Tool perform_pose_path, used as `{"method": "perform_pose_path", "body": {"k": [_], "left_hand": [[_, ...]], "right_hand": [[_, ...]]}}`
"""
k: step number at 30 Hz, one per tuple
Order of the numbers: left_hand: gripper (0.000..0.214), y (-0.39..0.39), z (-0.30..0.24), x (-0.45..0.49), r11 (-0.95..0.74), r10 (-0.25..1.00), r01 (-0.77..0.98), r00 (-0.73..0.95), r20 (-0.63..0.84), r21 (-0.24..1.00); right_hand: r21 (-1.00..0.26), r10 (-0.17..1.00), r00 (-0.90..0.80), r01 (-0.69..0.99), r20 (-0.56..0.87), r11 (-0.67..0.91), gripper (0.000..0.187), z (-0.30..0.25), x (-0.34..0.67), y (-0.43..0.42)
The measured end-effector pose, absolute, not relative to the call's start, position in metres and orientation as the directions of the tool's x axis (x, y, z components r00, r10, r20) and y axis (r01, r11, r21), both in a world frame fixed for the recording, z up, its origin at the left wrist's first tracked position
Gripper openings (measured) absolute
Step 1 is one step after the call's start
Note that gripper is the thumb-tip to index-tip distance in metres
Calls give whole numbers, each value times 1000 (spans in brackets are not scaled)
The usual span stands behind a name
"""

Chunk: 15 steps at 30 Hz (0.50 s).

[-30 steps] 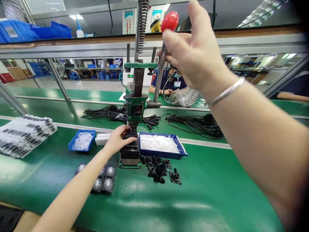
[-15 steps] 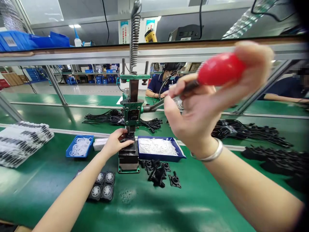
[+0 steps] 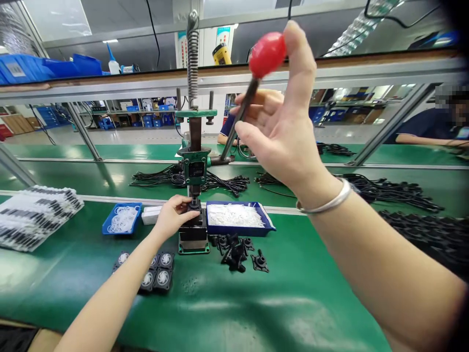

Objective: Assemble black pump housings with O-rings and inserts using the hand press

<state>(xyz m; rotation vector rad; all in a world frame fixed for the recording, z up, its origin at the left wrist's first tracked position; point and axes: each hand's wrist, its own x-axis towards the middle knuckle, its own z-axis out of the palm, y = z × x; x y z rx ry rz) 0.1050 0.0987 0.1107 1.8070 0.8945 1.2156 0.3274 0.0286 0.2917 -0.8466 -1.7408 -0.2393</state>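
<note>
A small green hand press (image 3: 193, 168) stands mid-table on a dark base (image 3: 193, 234). My right hand (image 3: 280, 122) is closed around its lever (image 3: 238, 122), thumb by the red ball knob (image 3: 266, 53); the lever is raised and tilted. My left hand (image 3: 174, 216) pinches a small black part (image 3: 193, 206) under the ram on the base. Several loose black parts (image 3: 236, 252) lie right of the base. Finished black squares with white centres (image 3: 156, 274) sit by my left forearm.
A blue tray of white rings (image 3: 122, 218) lies left of the press, a blue tray of white pieces (image 3: 238, 217) right of it. Stacked white-black cards (image 3: 34, 215) sit far left. Black cable bundles (image 3: 388, 193) lie behind. Other people sit across the belt.
My right hand pulled the lever down towards me half a second ago and has now let it rise back up. My left hand stayed on the part under the ram.
</note>
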Motion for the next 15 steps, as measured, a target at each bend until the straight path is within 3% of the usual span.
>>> {"method": "perform_pose_path", "body": {"k": [4, 8, 12, 15], "left_hand": [[33, 34, 98, 117, -531, 838, 172, 254, 483, 830], [33, -31, 63, 152, -719, 695, 273, 252, 673, 639], [45, -52, 33, 184, -763, 646, 313, 373, 666, 565], [69, -52, 41, 169, -763, 639, 351, 538, 550, 543]], "right_hand": [[-410, 628, -162, 629, 761, 660, 80, 224, 326, -7], [-546, 869, -125, 733, 478, 406, 72, 107, 309, -65], [-596, 898, 121, 783, 423, 175, 53, 43, 326, -99], [-522, 860, 339, 847, 382, -101, 56, 29, 376, -107]]}}
